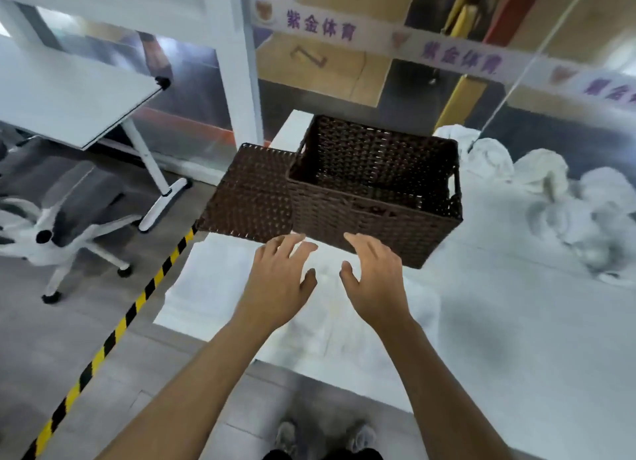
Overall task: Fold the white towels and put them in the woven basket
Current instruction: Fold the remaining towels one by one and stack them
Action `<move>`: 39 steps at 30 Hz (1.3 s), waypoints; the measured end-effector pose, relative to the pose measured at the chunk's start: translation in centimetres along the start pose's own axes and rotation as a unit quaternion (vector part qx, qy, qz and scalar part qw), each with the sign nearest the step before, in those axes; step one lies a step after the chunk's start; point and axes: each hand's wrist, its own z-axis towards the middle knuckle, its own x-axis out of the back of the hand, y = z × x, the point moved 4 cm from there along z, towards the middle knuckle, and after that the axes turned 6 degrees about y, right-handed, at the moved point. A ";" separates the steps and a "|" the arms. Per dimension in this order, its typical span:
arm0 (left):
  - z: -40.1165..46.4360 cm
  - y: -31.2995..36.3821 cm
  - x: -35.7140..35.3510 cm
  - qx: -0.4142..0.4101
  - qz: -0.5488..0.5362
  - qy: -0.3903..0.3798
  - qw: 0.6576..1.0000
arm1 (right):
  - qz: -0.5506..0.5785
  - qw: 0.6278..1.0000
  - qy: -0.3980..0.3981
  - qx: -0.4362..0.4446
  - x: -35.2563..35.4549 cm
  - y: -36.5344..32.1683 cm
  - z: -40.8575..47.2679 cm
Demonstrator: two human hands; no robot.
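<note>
A dark brown woven basket (375, 215) stands on the white table (516, 339), and nothing shows inside it. Its flat woven lid (247, 194) lies against its left side, hanging over the table's edge. A white towel (337, 322) lies spread flat on the table in front of the basket. My left hand (278, 280) and my right hand (375, 277) hover side by side above that towel, just short of the basket's front wall. Both have fingers spread and relaxed and hold nothing. A heap of crumpled white towels (550, 198) lies at the right of the basket.
To the left stand a white folding desk (69, 105) and a grey office chair (65, 218) on the floor. Yellow-black hazard tape (113, 335) runs diagonally across the floor. A glass wall with a printed banner (447, 53) is behind the table. My shoes (323, 439) show below.
</note>
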 end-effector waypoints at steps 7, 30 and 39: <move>1.6 11.0 -3.2 -0.090 -0.028 -0.025 0.995 | -0.041 0.994 0.056 -0.090 8.7 8.8 -5.0; 2.6 39.5 -19.9 -0.154 -0.074 -0.136 0.976 | -0.057 0.962 0.084 -0.253 24.7 37.8 -15.7; 11.0 44.8 -29.5 -0.138 -0.074 -0.186 0.970 | -0.053 0.961 0.062 -0.265 25.4 49.2 -9.6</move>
